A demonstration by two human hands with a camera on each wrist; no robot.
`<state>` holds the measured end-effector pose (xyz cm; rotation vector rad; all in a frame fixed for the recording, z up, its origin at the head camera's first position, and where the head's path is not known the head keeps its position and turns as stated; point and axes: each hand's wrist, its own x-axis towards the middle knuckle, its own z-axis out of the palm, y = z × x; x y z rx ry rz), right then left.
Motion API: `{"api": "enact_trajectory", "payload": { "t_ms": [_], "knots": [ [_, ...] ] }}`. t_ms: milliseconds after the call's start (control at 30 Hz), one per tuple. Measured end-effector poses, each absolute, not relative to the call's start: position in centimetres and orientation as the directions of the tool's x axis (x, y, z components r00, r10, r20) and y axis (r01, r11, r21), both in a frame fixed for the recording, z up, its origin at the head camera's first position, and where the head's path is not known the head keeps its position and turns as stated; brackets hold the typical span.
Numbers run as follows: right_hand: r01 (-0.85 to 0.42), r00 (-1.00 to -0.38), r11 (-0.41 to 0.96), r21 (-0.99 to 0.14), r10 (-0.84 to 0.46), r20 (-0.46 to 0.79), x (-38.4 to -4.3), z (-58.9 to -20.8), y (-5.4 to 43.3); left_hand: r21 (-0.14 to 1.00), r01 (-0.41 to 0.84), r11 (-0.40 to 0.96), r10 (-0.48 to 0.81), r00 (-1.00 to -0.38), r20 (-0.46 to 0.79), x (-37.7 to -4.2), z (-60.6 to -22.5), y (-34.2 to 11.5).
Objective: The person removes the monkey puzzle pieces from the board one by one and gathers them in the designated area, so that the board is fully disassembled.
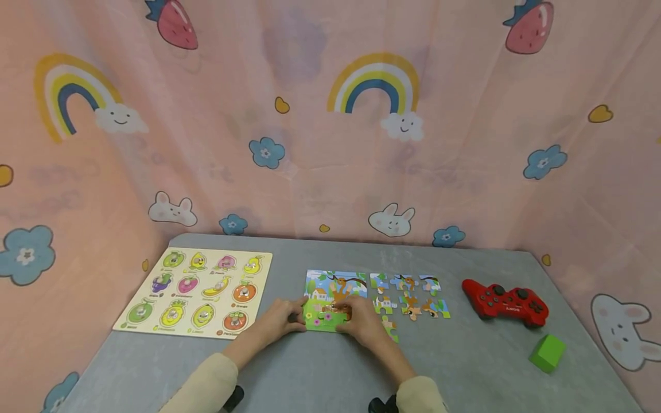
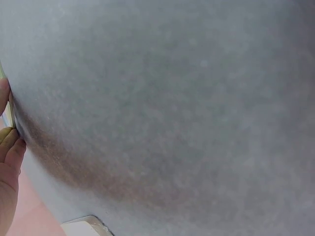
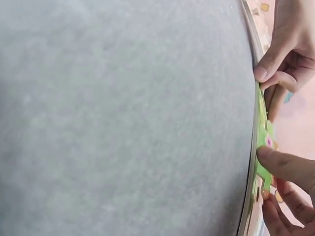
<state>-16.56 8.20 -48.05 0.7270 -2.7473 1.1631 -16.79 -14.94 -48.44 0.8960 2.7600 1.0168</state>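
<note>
In the head view, a jigsaw puzzle board (image 1: pixel 316 284) with a colourful animal picture lies mid-table. My left hand (image 1: pixel 279 319) grips its left edge with bent thumb and fingers. Over the board's lower right, my right hand (image 1: pixel 364 322) pinches a green puzzle piece (image 3: pixel 264 172) with a pink flower, seen between thumb and fingers in the right wrist view. The piece is at the board's near edge; whether it is seated cannot be told. Right beside the board lie several loose puzzle pieces (image 1: pixel 405 283), partly hidden by my right hand. Only fingertips of my left hand (image 2: pixel 10 152) show in the left wrist view.
A cream fruit picture board (image 1: pixel 206 269) lies on the left of the grey table (image 1: pixel 310 378). On the right are a red game controller (image 1: pixel 508 303) and a green block (image 1: pixel 547 353). A pink printed curtain (image 1: pixel 310 189) hangs behind the table.
</note>
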Motion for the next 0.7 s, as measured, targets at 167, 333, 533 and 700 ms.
{"api": "enact_trajectory", "payload": {
  "t_ms": [167,333,533,700],
  "knots": [
    [-0.481,-0.869,0.614,-0.626,-0.429,0.247,-17.2,-48.0,7.7,0.614,0.496,0.614,0.545,-0.829,0.125,-16.8,-48.4,-15.0],
    [-0.449,-0.879,0.583,-0.677,-0.423,0.22,-17.7,-48.3,7.8,0.612,0.494,0.618,0.544,-0.83,0.121,-16.8,-48.4,-14.9],
    [-0.293,-0.927,0.462,-0.837,-0.352,0.131,-17.6,-48.6,8.7,0.619,0.499,0.607,0.549,-0.826,0.128,-16.8,-48.3,-14.9],
    [-0.223,-0.94,0.396,-0.891,-0.328,0.089,-17.7,-48.3,9.6,0.619,0.5,0.605,0.547,-0.826,0.133,-16.7,-48.5,-15.1]
  ]
}}
